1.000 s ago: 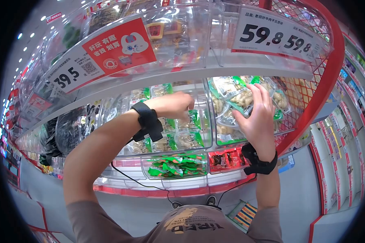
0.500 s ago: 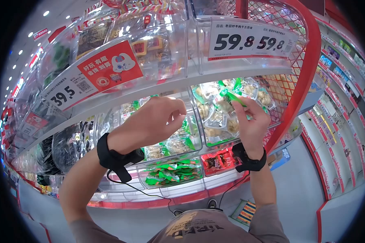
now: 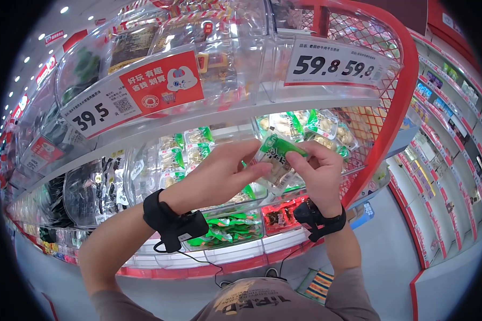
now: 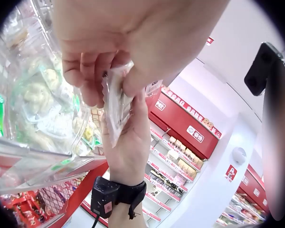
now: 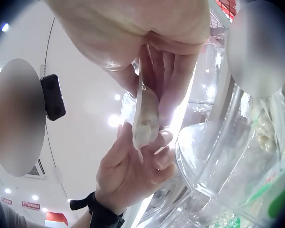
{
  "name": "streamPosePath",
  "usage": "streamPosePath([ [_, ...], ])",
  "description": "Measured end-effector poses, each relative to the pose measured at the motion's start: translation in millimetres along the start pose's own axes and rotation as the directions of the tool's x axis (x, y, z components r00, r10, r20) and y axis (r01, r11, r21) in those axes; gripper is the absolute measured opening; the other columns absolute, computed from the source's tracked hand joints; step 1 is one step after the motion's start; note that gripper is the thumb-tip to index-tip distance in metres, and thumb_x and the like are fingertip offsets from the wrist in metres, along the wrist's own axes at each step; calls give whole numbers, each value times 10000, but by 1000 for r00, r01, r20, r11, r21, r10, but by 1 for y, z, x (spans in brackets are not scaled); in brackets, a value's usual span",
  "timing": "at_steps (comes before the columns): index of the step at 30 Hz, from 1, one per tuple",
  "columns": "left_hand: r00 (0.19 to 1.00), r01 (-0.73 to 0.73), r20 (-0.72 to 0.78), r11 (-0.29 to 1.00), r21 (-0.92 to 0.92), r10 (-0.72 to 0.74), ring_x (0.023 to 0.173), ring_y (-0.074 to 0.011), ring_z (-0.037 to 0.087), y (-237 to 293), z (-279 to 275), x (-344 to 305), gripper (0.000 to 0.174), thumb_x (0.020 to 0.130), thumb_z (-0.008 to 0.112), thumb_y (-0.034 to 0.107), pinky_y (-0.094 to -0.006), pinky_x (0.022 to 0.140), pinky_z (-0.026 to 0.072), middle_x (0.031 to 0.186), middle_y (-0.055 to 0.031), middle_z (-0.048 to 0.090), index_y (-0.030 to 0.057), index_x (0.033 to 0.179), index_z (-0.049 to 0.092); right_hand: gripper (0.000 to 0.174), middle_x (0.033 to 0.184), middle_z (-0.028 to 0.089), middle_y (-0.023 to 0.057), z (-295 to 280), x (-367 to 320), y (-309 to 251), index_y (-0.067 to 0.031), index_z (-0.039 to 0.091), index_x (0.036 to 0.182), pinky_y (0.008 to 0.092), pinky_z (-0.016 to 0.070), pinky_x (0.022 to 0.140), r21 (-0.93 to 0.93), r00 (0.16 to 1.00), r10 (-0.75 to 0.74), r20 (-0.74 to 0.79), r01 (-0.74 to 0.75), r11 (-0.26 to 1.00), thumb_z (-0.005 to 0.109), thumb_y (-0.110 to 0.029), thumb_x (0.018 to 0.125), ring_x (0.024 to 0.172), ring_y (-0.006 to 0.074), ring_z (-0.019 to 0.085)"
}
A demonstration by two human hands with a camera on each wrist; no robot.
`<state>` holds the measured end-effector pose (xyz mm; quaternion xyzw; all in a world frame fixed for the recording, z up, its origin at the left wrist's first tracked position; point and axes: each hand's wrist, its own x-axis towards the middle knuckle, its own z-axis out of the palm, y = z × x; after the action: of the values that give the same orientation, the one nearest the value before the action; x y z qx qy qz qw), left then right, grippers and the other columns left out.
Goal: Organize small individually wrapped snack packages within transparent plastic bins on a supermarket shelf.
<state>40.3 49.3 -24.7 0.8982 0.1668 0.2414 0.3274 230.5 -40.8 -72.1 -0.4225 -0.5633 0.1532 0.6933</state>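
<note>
A small clear packet with a green label [image 3: 277, 152] is held between both hands above the bins in the head view. My right hand [image 3: 320, 171] pinches its right side, thumb on the front. My left hand [image 3: 214, 174] grips its left edge between thumb and fingers. Seen edge-on, the packet [image 4: 117, 102] lies between the two hands in the left wrist view. In the right wrist view its pale contents [image 5: 146, 116] bulge below the right hand's fingers. Behind the hands, similar packets [image 3: 326, 125] fill a clear bin.
A white shelf edge [image 3: 230, 119] with price tags [image 3: 332, 65] crosses above the hands. A red-framed mesh panel [image 3: 399, 91] stands at the right. Below are bins of green packets [image 3: 225, 230] and red packets [image 3: 278, 215]. Thin cables hang from the wrist straps.
The right hand, empty a second ago over the right bin, has lifted a packet out and moved left with it. The left hand has come to the packet and taken its other side.
</note>
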Motion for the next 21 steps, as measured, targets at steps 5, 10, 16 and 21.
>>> streamPosePath([
  [5,960,279,68,927,-252,-271,694,-38,525,-10,-35,-17,260,974,564,260,-235,601,429,778,7,609,18,1042,627,199,850,646,103,-26,13,15,-23,695,1029,339,468,723,-428,970,-241,-25,207,880,680,-112,852,797,238,604],
  [10,848,528,-36,834,162,-530,872,-131,600,-59,-56,-8,362,964,569,259,-295,773,485,977,-69,654,-1,1215,559,331,1171,572,149,-25,22,33,-32,621,1108,417,420,936,-729,977,-201,68,186,659,694,-131,800,1101,325,529],
  [16,869,441,-96,672,594,-486,1010,-320,625,-88,-41,35,485,925,568,250,-409,882,475,1138,-203,621,36,1351,483,302,1142,592,150,-27,23,31,-18,637,1057,439,412,949,-729,983,-75,167,174,662,704,-140,788,1094,340,537],
  [21,821,364,137,693,623,-554,1063,-325,601,-109,-44,60,439,895,598,193,-397,892,469,1138,-200,617,7,1286,525,318,1157,585,155,-27,22,31,-19,631,1075,442,408,955,-726,987,-79,139,156,670,702,-133,787,1105,346,531],
])
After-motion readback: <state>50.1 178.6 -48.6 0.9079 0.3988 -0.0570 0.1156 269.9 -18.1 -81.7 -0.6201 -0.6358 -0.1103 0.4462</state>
